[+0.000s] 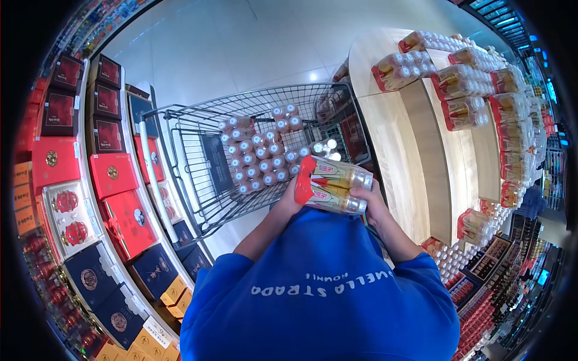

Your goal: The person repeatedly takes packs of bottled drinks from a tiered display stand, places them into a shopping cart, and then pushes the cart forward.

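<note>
Between my two hands, in front of the blue shirt, is a shrink-wrapped pack of bottles (pixel 334 185) with yellow contents, white caps and a red end. My left hand (pixel 293 195) is wrapped round the red end of the pack. At the capped end, my right hand (pixel 370 200) has its fingers closed on the bottles. The pack is tilted, its caps toward the right. Just beyond it stands a wire shopping cart (pixel 198 108), holding several packs of brown bottles with white caps (pixel 259 157).
Wooden stepped shelves (pixel 385 138) curve along the right, bearing more bottle packs (pixel 460 81). On the left, shelves hold red gift boxes (pixel 112 174) and dark boxes (pixel 96 275). The cart's white handle (pixel 158 180) lies near the left shelf. Pale floor tiles (pixel 241 54) show beyond the cart.
</note>
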Tool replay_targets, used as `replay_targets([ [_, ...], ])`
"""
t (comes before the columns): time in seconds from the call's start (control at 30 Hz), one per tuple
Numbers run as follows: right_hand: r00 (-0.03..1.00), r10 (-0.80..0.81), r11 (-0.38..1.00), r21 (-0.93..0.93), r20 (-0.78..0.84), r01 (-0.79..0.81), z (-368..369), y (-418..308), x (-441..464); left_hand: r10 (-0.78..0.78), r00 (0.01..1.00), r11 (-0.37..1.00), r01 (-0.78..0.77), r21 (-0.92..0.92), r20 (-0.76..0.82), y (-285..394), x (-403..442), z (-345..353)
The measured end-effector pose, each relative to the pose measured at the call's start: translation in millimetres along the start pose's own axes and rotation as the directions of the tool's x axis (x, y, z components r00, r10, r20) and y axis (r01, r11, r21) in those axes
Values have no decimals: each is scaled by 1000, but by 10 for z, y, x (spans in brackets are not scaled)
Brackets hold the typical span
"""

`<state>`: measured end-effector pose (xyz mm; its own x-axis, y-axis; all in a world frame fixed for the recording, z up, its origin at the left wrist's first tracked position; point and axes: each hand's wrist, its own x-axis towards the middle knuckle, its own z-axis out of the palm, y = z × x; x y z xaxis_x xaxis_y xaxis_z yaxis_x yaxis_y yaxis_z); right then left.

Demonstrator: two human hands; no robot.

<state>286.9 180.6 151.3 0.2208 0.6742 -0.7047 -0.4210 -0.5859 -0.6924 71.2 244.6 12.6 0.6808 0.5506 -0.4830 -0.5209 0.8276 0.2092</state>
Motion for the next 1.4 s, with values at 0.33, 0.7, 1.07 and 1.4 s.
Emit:
replay_targets([
  [0.33,944,-329,793,-542,2,277,63,-526,635,37,992,999,-40,-22,-124,261,92,343],
  [0.7,858,-492,113,-967,144,228,406,-984,2203,562,630,234,502,833,-537,-132,-220,-934],
  [1.07,952,-271,143,-984,-139,-103,411,-146,3618,876,430,-91,590,803,-217,-845,-499,-680],
  [1.4,991,-98,311,-949,-89,-54,365,364,3912,750,532,-93,673,734,-392,-778,-547,-658],
])
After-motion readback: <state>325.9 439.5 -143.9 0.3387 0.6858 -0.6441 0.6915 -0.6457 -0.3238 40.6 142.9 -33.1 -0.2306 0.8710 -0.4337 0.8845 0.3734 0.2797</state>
